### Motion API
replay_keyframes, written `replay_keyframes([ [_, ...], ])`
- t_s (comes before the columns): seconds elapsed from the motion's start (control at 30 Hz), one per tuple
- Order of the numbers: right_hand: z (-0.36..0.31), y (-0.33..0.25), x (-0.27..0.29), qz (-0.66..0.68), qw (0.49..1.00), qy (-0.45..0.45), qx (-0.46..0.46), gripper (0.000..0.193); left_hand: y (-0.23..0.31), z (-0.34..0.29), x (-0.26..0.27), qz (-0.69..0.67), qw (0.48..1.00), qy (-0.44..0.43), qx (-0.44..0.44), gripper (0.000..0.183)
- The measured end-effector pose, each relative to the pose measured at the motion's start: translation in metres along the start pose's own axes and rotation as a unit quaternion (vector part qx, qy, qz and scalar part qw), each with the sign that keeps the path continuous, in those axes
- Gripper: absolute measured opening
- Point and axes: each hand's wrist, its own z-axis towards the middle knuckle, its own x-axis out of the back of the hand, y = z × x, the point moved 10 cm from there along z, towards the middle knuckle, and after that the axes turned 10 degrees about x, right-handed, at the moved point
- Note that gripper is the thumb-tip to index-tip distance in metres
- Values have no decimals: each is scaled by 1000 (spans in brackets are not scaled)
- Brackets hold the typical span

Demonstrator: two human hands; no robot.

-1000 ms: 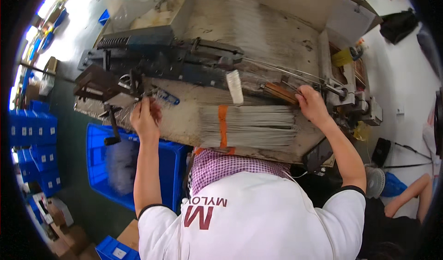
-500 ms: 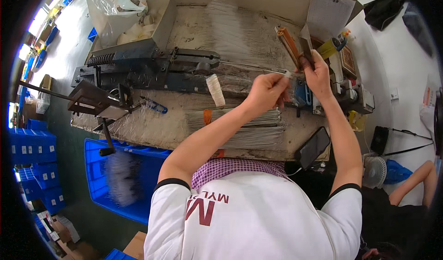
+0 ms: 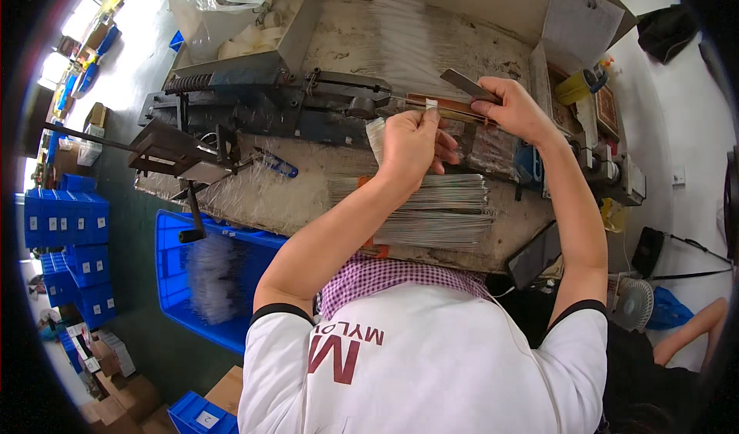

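Note:
My left hand (image 3: 412,145) is closed in a pinch on a small white strip (image 3: 432,105) at the machine's right part, its other fingers curled loosely. My right hand (image 3: 514,111) grips a flat grey metal blade (image 3: 466,85), which points up and to the left. Below that blade, a brown wood-like bar (image 3: 450,105) lies along the machine; whether my right fingers also hold it I cannot tell. The long dark metal bench machine (image 3: 262,115) has a coil spring at its left end. Partly behind my left wrist is a pale ribbed strip (image 3: 375,135).
A bundle of thin wires (image 3: 443,211) lies near the bench's front edge. Blue-handled pliers (image 3: 279,165) and a crank handle (image 3: 192,236) are to its left. A blue bin (image 3: 173,280) stands below. A phone (image 3: 535,255) rests at the front right.
Both hands have moved left along the machine. The brown bar has swung from steeply upright to nearly level. The blade has tipped over to the left. The whole view has shifted slightly.

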Motion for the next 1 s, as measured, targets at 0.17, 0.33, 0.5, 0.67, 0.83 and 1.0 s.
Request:
replay_keyframes([
  [0.17,-11,9,1,188,982,-11,-1,14,2,0,1,-32,999,-3,22,33],
  [0.33,-15,24,-1,302,950,3,-85,19,-3,-18,-30,-124,973,-182,73,37],
  [0.5,-20,25,20,217,971,92,-51,22,4,-19,-46,-287,910,-297,36,45],
  [0.67,-78,20,89,105,938,330,-22,26,-4,-18,-22,-337,903,-259,64,55],
  [0.83,-96,2,70,130,918,368,70,17,-5,-18,-34,-324,901,-282,56,59],
  [1.0,-78,-86,23,-45,934,278,222,10,0,-22,-29,-308,905,-294,23,58],
])
